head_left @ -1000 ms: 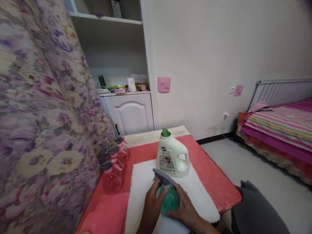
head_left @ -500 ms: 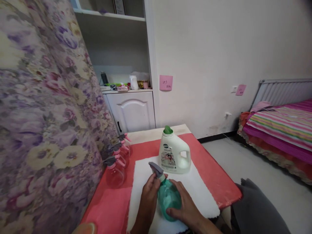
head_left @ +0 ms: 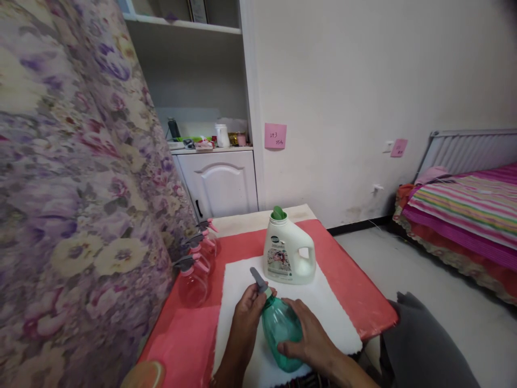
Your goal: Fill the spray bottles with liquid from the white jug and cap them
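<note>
A teal spray bottle (head_left: pixel 280 331) with a grey trigger head stands tilted on a white cloth (head_left: pixel 323 307) over the red table. My left hand (head_left: pixel 250 308) is closed round the bottle's neck and trigger head. My right hand (head_left: pixel 309 337) wraps the bottle's right side and lower body. Just behind it stands a white detergent jug (head_left: pixel 287 253) with a green cap and a handle.
Three pink spray bottles (head_left: pixel 196 269) line the table's left edge against a flowered curtain (head_left: pixel 81 188). A white cabinet (head_left: pixel 218 183) with small items on top stands behind. A bed with a striped cover (head_left: pixel 464 210) is at right. An orange round object (head_left: pixel 143 375) sits at the bottom left.
The teal bottle has turned in my hands, its trigger head swinging from facing sideways to pointing away. The camera has shifted slightly.
</note>
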